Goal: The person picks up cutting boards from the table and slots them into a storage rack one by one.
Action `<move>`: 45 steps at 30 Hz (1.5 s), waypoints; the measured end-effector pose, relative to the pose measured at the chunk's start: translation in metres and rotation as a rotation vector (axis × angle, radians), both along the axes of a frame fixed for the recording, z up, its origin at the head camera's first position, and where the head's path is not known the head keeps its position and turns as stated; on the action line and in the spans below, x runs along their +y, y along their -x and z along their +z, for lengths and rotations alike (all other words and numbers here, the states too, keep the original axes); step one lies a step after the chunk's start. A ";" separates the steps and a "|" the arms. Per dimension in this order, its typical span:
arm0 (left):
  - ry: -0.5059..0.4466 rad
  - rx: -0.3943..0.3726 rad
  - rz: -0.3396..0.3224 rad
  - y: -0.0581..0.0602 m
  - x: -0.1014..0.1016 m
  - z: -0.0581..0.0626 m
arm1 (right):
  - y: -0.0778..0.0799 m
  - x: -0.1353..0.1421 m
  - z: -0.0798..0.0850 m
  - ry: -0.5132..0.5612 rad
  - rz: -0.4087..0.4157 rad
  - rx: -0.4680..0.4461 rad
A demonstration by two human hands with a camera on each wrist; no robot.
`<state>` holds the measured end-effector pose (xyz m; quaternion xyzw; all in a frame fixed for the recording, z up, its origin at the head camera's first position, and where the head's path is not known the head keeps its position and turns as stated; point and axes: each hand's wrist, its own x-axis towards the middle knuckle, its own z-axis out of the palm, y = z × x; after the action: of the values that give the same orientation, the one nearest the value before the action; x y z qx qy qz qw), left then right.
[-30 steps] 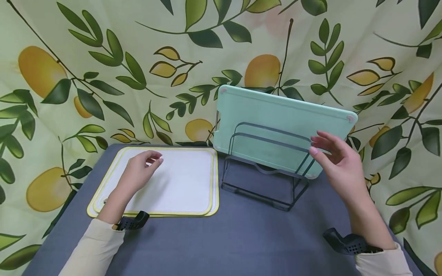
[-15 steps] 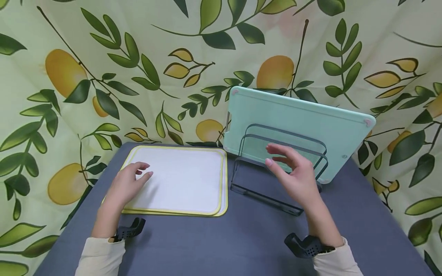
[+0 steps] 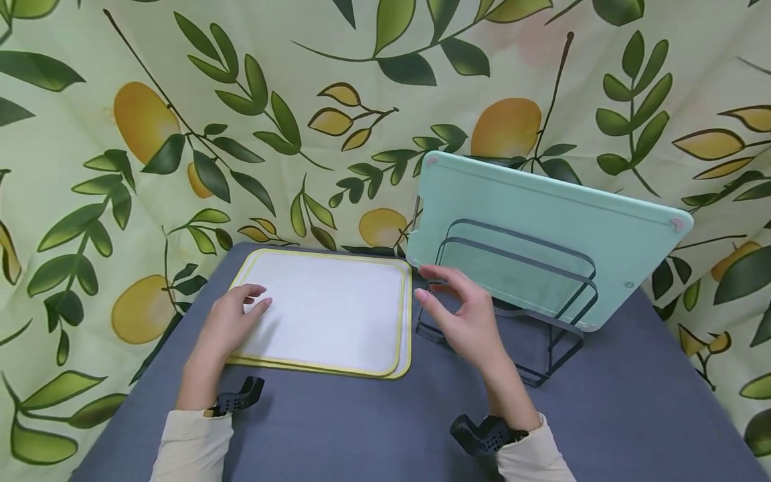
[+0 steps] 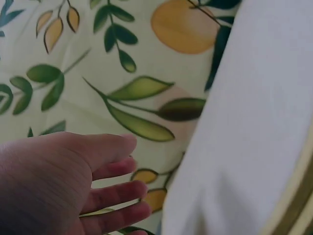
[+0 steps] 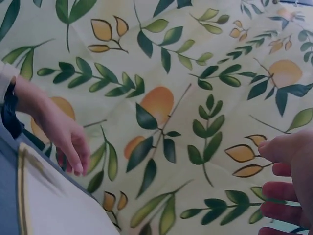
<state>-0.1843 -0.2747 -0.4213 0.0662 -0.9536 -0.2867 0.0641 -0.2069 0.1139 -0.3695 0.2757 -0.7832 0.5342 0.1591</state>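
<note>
Two white cutting boards with yellow rims lie stacked flat, slightly offset; the upper white board (image 3: 331, 308) shows most. My left hand (image 3: 231, 318) hovers over its left side, fingers loosely bent, holding nothing. In the left wrist view the left hand (image 4: 93, 176) appears beside the white board (image 4: 244, 127). My right hand (image 3: 466, 318) is in the air in front of the black wire rack (image 3: 560, 361), hiding part of it, with thumb and fingers apart. A mint-green cutting board (image 3: 542, 214) leans upright in the rack.
A blue-grey cloth (image 3: 361, 428) covers the table. Behind it hangs a curtain (image 3: 373, 94) printed with leaves and fruit, close to the table's back edge. Each wrist carries a black camera mount (image 3: 484, 435).
My right hand has moved left, from beside the green board's right end to the rack's left front. The left hand has shifted slightly toward the boards' left edge. The view has turned left.
</note>
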 end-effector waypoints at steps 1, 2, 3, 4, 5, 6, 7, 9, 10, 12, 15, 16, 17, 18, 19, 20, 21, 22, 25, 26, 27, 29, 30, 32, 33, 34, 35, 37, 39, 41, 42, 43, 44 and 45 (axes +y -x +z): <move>-0.004 -0.008 0.007 0.000 -0.001 -0.003 | 0.000 -0.004 -0.003 -0.008 0.005 -0.009; -0.007 -0.017 0.013 0.001 -0.002 -0.007 | 0.001 -0.009 -0.005 -0.010 0.012 -0.023; -0.008 -0.024 0.017 0.001 -0.003 -0.010 | 0.001 -0.013 -0.009 -0.004 0.023 -0.043; -0.011 -0.032 0.022 0.002 -0.005 -0.013 | 0.001 -0.016 -0.013 0.000 0.030 -0.065; -0.016 -0.039 0.025 0.002 -0.006 -0.015 | 0.001 -0.020 -0.017 0.012 0.040 -0.091; -0.020 -0.043 0.030 0.002 -0.007 -0.018 | 0.001 -0.024 -0.021 0.025 0.047 -0.123; -0.020 -0.043 0.032 0.003 -0.008 -0.019 | 0.002 -0.028 -0.027 0.051 0.056 -0.155; -0.019 -0.040 0.037 0.004 -0.011 -0.022 | 0.002 -0.037 -0.039 0.101 0.056 -0.220; -0.021 -0.042 0.042 0.003 -0.012 -0.023 | 0.002 -0.043 -0.047 0.110 0.044 -0.246; -0.017 -0.040 0.048 0.002 -0.015 -0.025 | 0.002 -0.054 -0.062 0.130 0.013 -0.296; -0.016 -0.050 0.057 -0.001 -0.019 -0.027 | 0.001 -0.067 -0.084 0.120 -0.049 -0.353; -0.016 -0.051 0.060 -0.001 -0.020 -0.028 | 0.002 -0.069 -0.089 0.121 -0.068 -0.370; -0.015 -0.049 0.062 0.000 -0.020 -0.030 | 0.002 -0.071 -0.094 0.125 -0.085 -0.382; -0.017 -0.050 0.068 0.001 -0.021 -0.031 | 0.002 -0.071 -0.097 0.130 -0.098 -0.396; -0.019 -0.047 0.072 0.002 -0.021 -0.032 | 0.002 -0.072 -0.101 0.132 -0.115 -0.407; -0.021 -0.040 0.075 0.004 -0.021 -0.033 | 0.002 -0.072 -0.103 0.136 -0.130 -0.416; -0.024 -0.030 0.080 0.005 -0.020 -0.034 | 0.001 -0.072 -0.106 0.139 -0.145 -0.424; -0.025 -0.022 0.087 0.006 -0.020 -0.036 | 0.000 -0.072 -0.109 0.138 -0.158 -0.433; -0.034 -0.005 0.115 0.008 -0.020 -0.040 | -0.003 -0.073 -0.116 0.131 -0.190 -0.453; -0.040 -0.004 0.129 0.009 -0.020 -0.041 | -0.003 -0.074 -0.118 0.139 -0.195 -0.461; -0.046 -0.006 0.143 0.009 -0.020 -0.042 | -0.004 -0.074 -0.120 0.151 -0.200 -0.472; -0.064 -0.016 0.180 0.009 -0.021 -0.044 | -0.004 -0.076 -0.121 0.167 -0.209 -0.499; -0.075 -0.019 0.200 0.009 -0.022 -0.045 | -0.004 -0.077 -0.121 0.175 -0.209 -0.516; -0.093 -0.026 0.247 0.009 -0.024 -0.047 | -0.004 -0.078 -0.118 0.191 -0.204 -0.562; -0.103 -0.025 0.271 0.009 -0.025 -0.047 | -0.003 -0.078 -0.117 0.196 -0.199 -0.591; -0.115 -0.022 0.297 0.009 -0.027 -0.048 | -0.003 -0.078 -0.116 0.200 -0.193 -0.618; -0.122 -0.020 0.318 0.009 -0.028 -0.049 | -0.003 -0.078 -0.116 0.206 -0.182 -0.643; -0.127 -0.023 0.343 0.009 -0.030 -0.051 | -0.002 -0.077 -0.114 0.218 -0.156 -0.688; -0.133 -0.032 0.354 0.009 -0.030 -0.051 | -0.001 -0.076 -0.115 0.220 -0.133 -0.724; -0.135 -0.051 0.356 0.009 -0.030 -0.051 | 0.000 -0.074 -0.114 0.218 -0.109 -0.741; -0.138 -0.060 0.357 0.010 -0.030 -0.051 | 0.001 -0.074 -0.114 0.228 -0.099 -0.749; -0.146 -0.068 0.362 0.010 -0.030 -0.051 | 0.002 -0.073 -0.114 0.242 -0.090 -0.757; -0.155 -0.075 0.367 0.010 -0.030 -0.050 | 0.003 -0.073 -0.114 0.257 -0.081 -0.765; -0.164 -0.082 0.372 0.011 -0.030 -0.050 | 0.004 -0.073 -0.113 0.273 -0.074 -0.772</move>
<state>-0.1950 -0.3050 -0.4712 0.2579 -0.9002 -0.3436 0.0716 -0.2109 0.0412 -0.4829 0.0033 -0.7165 0.6915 -0.0921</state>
